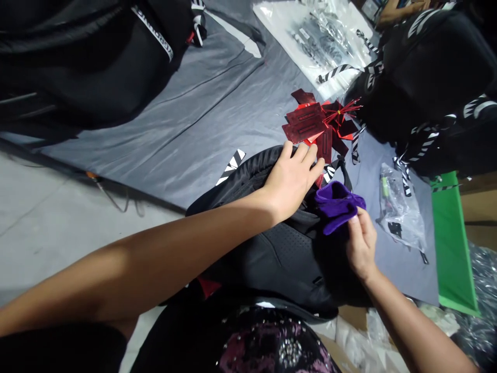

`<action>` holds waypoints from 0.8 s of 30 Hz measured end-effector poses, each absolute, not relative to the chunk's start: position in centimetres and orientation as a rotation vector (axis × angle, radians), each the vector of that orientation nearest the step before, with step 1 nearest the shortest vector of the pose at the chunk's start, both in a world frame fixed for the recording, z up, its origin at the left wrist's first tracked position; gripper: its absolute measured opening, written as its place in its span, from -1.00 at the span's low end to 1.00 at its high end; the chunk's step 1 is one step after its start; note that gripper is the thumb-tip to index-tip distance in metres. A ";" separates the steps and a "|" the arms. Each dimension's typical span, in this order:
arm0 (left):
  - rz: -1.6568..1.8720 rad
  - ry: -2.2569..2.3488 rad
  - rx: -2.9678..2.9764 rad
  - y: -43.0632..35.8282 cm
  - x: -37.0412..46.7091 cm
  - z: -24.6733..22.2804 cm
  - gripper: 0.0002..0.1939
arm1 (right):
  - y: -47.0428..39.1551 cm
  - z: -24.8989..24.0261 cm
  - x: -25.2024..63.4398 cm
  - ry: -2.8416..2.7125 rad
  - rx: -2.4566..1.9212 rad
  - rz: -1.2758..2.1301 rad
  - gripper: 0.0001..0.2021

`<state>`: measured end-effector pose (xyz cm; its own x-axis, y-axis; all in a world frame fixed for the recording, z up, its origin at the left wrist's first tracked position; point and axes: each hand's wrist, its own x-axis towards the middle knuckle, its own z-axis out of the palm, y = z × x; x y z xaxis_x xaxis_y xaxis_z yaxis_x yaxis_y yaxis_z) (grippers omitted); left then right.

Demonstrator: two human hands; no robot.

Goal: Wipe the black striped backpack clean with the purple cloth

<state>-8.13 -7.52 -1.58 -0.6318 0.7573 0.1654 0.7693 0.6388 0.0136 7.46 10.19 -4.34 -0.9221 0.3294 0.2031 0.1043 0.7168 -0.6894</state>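
Note:
A black backpack lies at the front edge of the grey cloth-covered table, against the person's body. My left hand rests on the bag's upper part, fingers apart and pointing to the far side; nothing shows in its grasp. Between thumb and fingers, my right hand pinches a purple cloth piece over the right end of the bag. Just beyond my left fingertips lies a pile of dark red tags with red strings.
Large black bags stand at the upper left and upper right. Clear plastic packets lie at the right, beside a green panel. White packaging with plastic-wrapped items is at the far side. Grey floor shows lower left.

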 end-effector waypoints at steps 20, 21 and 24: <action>-0.131 -2.727 -1.227 -7.3 -7.9 -1.4 -0.50 | 8.4 -2.4 2.3 -3.078 0.854 0.023 -0.63; -0.136 -2.730 -1.227 -7.3 -7.9 -1.4 -0.49 | 8.3 -2.5 2.4 -3.078 0.847 0.018 -0.62; -0.145 -2.733 -1.243 -7.3 -7.9 -1.5 -0.47 | 8.2 -2.5 2.6 -3.094 0.751 -0.002 -0.62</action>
<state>-7.89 -7.31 -1.47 -0.6504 0.7419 0.1632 0.7550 0.6550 0.0314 2.60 8.24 -2.55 -0.8878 -0.4584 -0.0414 -0.4585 0.8886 -0.0085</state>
